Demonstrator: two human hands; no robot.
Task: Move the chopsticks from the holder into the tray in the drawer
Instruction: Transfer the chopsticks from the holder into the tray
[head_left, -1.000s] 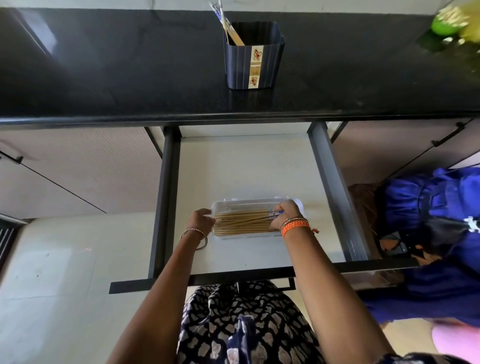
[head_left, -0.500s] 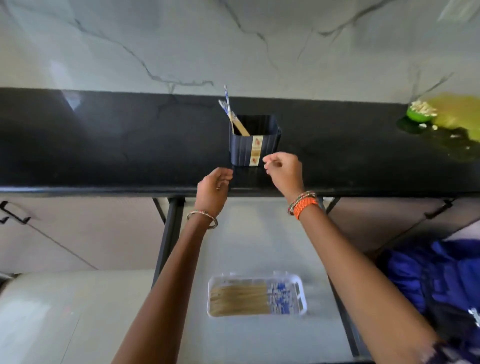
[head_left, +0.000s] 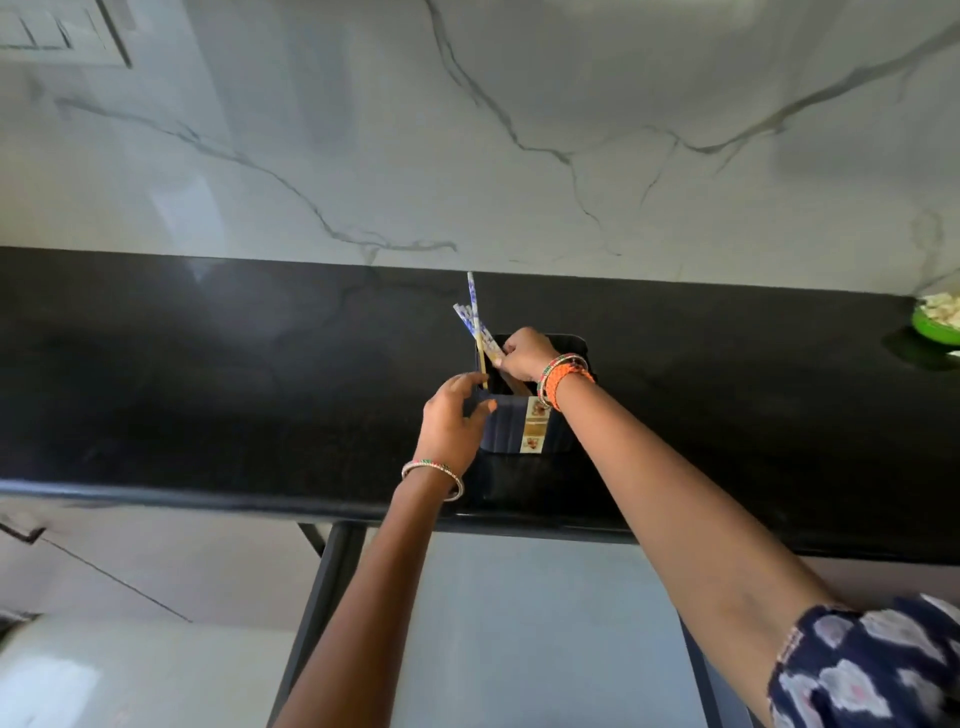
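Observation:
A dark blue holder (head_left: 511, 428) with a cream label stands on the black counter (head_left: 208, 389). A few chopsticks (head_left: 474, 325) with blue-patterned tops lean out of its left corner. My right hand (head_left: 524, 353) reaches over the holder's mouth and its fingers pinch the chopsticks. My left hand (head_left: 452, 418) holds the holder's left wall, thumb in front. The drawer (head_left: 519, 623) stands open below the counter edge; the tray is out of frame.
A marble wall (head_left: 467, 130) rises behind the counter. A green bowl (head_left: 937, 325) sits at the counter's far right. Cabinet fronts (head_left: 130, 566) flank the drawer on the left. A switch plate (head_left: 62, 31) is at the top left.
Both hands left the tray in the drawer and rose to the counter. The right hand now pinches the chopsticks in the holder and the left hand holds the holder. The camera tilted up.

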